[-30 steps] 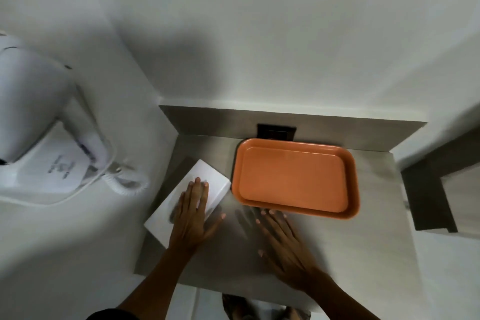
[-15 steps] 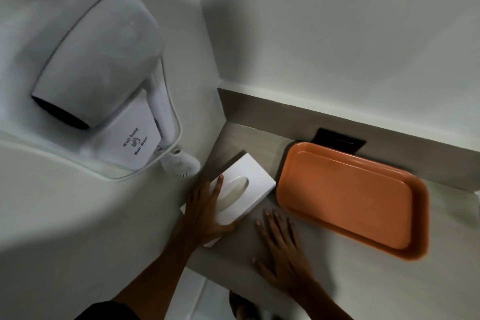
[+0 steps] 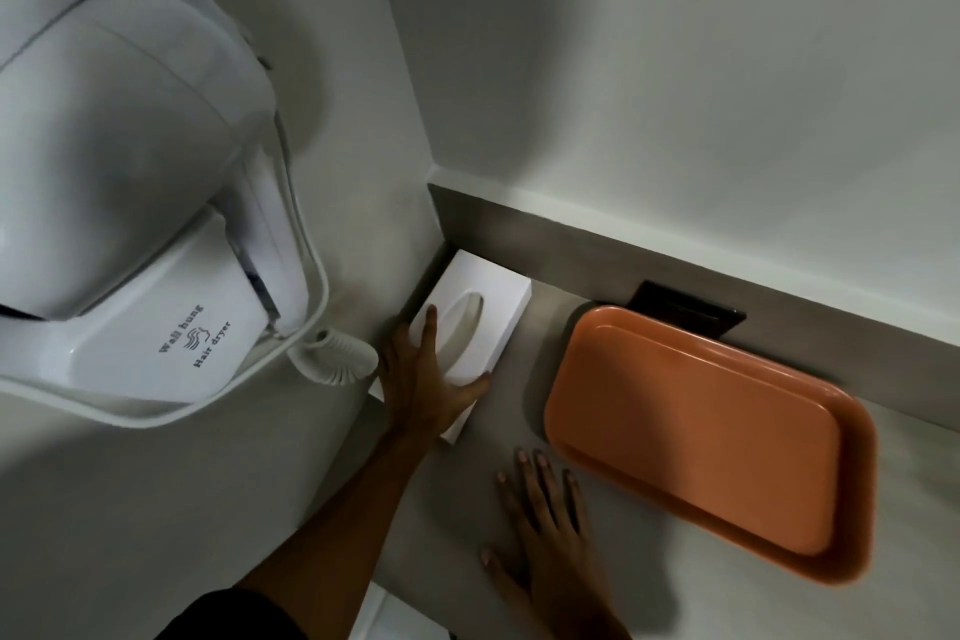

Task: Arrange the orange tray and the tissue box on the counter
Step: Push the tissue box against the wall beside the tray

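Observation:
A white tissue box [image 3: 485, 299] with an oval slot lies on the grey counter [image 3: 457, 530], tucked into the back left corner against the wall. My left hand [image 3: 423, 387] lies on its near end, fingers over the top and thumb along its right side. The empty orange tray [image 3: 711, 437] sits to the right, its long side near the backsplash. My right hand [image 3: 545, 530] rests flat on the counter, fingers spread, just short of the tray's near left corner, holding nothing.
A white wall-hung hair dryer [image 3: 119, 182] with a coiled cord [image 3: 337, 353] juts out from the left wall above the counter's left edge. A dark socket plate [image 3: 685, 312] sits in the backsplash behind the tray. The counter's front edge runs just below my hands.
My left hand has pushed the tissue box back and to the left into the corner, straightening it along the wall. The view has swung left. My right hand has stayed flat on the counter.

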{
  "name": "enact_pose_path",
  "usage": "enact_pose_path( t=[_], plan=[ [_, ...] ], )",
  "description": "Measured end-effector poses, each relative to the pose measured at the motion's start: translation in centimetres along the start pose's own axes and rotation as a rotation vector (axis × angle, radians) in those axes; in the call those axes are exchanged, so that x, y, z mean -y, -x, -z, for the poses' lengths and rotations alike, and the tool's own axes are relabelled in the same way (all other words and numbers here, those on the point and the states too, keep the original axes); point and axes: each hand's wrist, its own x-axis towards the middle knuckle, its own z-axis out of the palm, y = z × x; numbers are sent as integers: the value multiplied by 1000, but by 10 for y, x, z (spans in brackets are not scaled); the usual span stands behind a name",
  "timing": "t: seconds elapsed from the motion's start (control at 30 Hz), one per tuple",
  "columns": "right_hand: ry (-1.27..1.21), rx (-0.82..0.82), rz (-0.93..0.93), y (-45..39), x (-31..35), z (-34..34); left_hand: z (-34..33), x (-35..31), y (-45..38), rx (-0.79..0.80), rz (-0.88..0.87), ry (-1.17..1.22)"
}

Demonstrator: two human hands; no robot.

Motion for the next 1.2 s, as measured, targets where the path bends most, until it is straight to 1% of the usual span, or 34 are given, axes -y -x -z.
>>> enact_pose_path(
  t=[0.1,0.2,0.3,0.43,0.5,0.57,0.67,0.73,0.8,0.87,1.0,1.07,1.13,1.2],
  plan=[
    [19,-12,5,-2,0,1,-4,-8,-12,-36,-4,6],
    [41,-40,0,-2,0,1,-8,-15,-19,-36,34,17],
    [36,-19,-2,-4,1,2,-11,-15,-22,-41,45,17],
    [30,-10,9,-2,2,3,-13,-12,-22,-46,24,2],
    [28,-25,7,-1,3,9,-14,-11,-20,-70,-30,-3],
    [-18,-72,44,0,6,19,-16,-6,-12,-121,-123,-10],
    [-255,-191,119,-4,9,43,-23,9,11,-148,-183,23],
    [-370,-278,132,-27,6,69,-30,24,29,-158,-224,51],
    [-351,-332,91,-67,-2,96,-36,37,46,-141,-284,55],
    [-264,-289,58,-112,-13,116,-41,44,56,-131,-332,20],
    [-150,-36,139,-172,-23,119,-42,43,64,-180,-364,-25],
    [-57,46,167,-184,-22,110,-41,40,63,-208,-354,-35],
    [-15,64,173,-190,-19,103,-41,39,61,-222,-360,-38],
    [5,35,182,-192,-18,99,-43,41,59,-218,-366,-52]
  ],
)
